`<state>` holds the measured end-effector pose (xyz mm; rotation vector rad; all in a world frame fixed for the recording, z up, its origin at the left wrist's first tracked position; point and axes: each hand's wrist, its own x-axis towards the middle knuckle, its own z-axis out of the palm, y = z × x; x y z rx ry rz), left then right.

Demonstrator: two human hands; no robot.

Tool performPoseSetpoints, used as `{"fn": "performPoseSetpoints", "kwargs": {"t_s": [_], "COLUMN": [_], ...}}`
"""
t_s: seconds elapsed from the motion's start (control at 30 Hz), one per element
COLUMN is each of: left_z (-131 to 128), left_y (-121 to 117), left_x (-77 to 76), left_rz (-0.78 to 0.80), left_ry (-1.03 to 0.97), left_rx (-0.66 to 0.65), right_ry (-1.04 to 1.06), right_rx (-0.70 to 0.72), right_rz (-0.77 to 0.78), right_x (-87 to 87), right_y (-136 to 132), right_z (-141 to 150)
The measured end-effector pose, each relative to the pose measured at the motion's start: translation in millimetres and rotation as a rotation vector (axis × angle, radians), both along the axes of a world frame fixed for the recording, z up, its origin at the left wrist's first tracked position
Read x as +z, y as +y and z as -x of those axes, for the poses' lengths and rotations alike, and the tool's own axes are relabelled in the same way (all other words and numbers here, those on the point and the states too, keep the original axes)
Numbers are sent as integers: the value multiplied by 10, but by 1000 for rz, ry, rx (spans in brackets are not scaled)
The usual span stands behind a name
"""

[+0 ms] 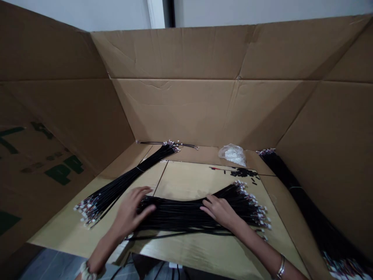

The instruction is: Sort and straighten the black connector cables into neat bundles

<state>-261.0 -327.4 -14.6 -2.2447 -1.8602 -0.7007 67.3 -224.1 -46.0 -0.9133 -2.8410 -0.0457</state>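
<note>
A wide bundle of black cables point(177, 216) with small white connectors point(260, 216) at its right end lies across the cardboard surface in front of me. My left hand point(134, 208) is at its left end, thumb and fingers spread apart around the cable ends, which it partly hides. Farther right, my right hand point(218, 210) rests on top of the cables with its fingers extended and not wrapped round them. A few cables lie loose along the near edge of the bundle.
A tied cable bundle point(140, 168) lies diagonally at left, another bundle point(300, 194) along the right wall. At the back are a clear bag of white pieces point(233, 154), scattered small black pieces point(241, 172) and a few thin cables point(151, 142). Tall cardboard walls point(175, 105) surround the surface.
</note>
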Motion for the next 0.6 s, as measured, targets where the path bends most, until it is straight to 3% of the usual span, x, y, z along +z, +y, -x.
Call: {"fn": "performPoseSetpoints", "kwargs": {"t_s": [0.1, 0.17, 0.3, 0.43, 0.6], "left_z": [-372, -566, -677, -693, -925], "left_y": [4, 54, 177, 246, 381], "left_x": [-97, -174, -240, -163, -5], "left_rz": [193, 330, 513, 546, 645], "left_ry": [172, 239, 272, 259, 325], "left_rx": [-281, -336, -356, -346, -267], "right_ry": [25, 46, 65, -96, -256], "right_rx": [5, 11, 43, 67, 19], "right_rz": [3, 44, 249, 419, 401], "right_x": [25, 61, 105, 121, 283], "right_y": [-26, -48, -66, -38, -10], "right_z": [14, 7, -48, -45, 175]}}
